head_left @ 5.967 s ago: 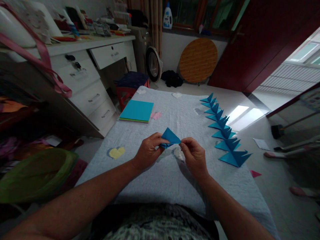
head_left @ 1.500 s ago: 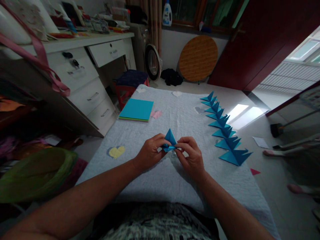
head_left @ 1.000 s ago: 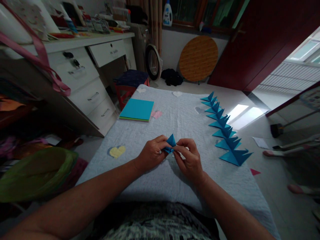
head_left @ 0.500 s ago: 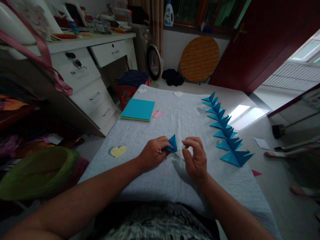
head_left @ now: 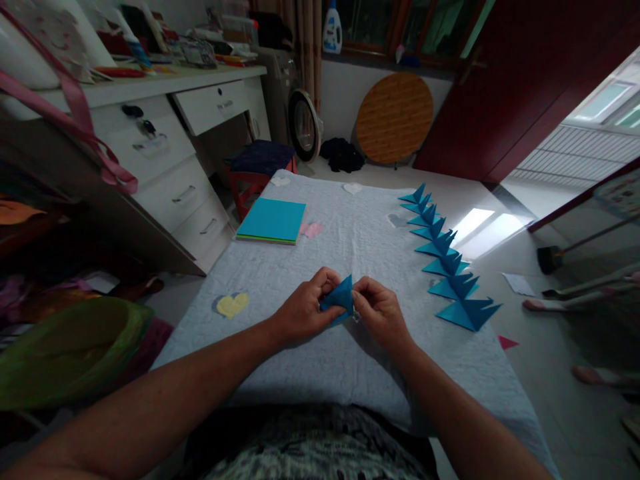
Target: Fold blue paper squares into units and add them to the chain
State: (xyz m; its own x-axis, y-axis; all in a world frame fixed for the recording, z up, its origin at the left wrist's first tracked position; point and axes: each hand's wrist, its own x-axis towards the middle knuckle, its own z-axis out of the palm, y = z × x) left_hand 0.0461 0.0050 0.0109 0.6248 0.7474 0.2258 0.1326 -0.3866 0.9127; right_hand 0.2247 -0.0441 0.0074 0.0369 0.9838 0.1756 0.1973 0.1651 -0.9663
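Both hands (head_left: pixel 345 310) pinch folded paper (head_left: pixel 340 297) mid-table.

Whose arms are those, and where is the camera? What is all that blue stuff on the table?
There is no machine here. A person wears a camera on the head, so you look down along their own two arms, as if through their eyes. The left hand and the right hand pinch a small folded blue paper between their fingers, over a table covered with a pale cloth. Along the right side lies a row of folded blue pieces, pointed like little arrows. At the far left lies a flat stack of paper, blue on top. A yellow heart and a pink heart show on the cloth. To the left stands a white desk with drawers.
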